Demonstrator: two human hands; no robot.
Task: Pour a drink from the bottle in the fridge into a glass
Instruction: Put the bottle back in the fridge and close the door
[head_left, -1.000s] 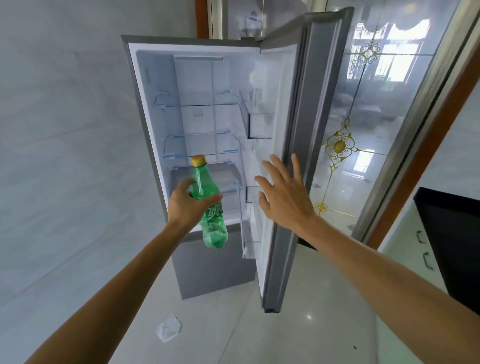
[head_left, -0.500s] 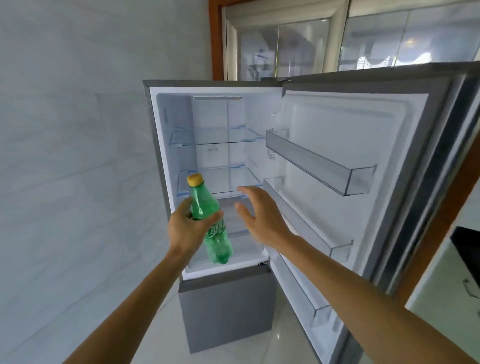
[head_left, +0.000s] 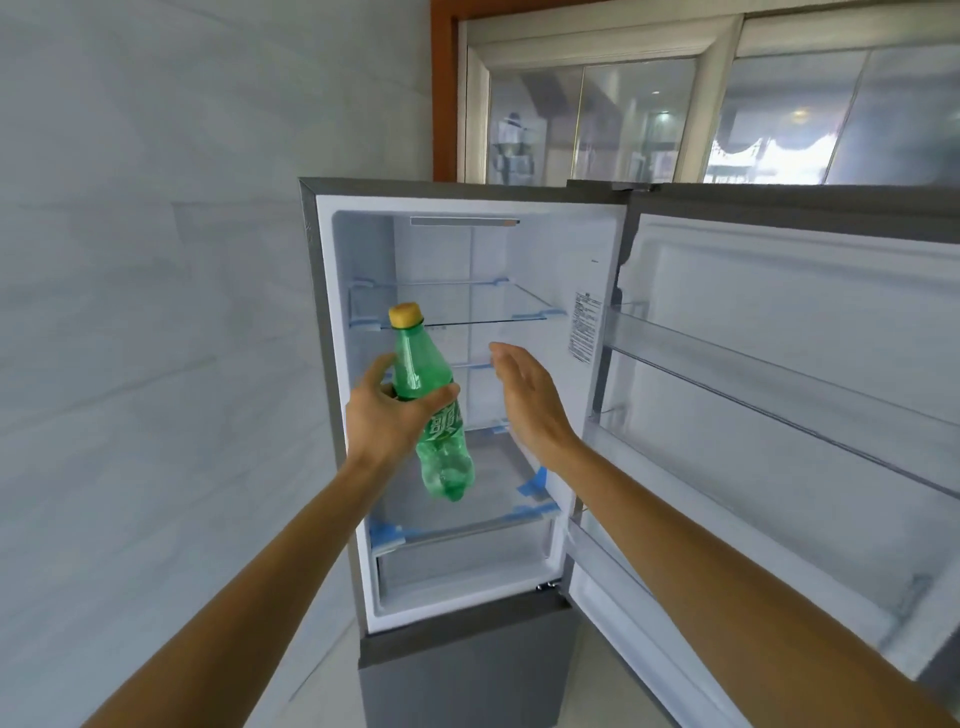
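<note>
A green plastic bottle (head_left: 439, 410) with a yellow cap is upright, slightly tilted, in front of the open fridge (head_left: 524, 260). My left hand (head_left: 387, 415) grips it round the middle, thumb across the label. My right hand (head_left: 527, 400) hovers just right of the bottle, fingers straight and apart, holding nothing and not touching it. No glass is in view.
The fridge door (head_left: 779, 395) stands wide open to the right, its inner racks bare. Glass shelves (head_left: 467, 322) inside hold nothing. A pale tiled wall (head_left: 156, 312) runs along the left. A window with an orange-brown frame (head_left: 444, 93) is behind the fridge.
The view has swung up and to the right, facing the fridge interior. My right hand left the door edge and came in beside the bottle. My left hand kept hold of the bottle.
</note>
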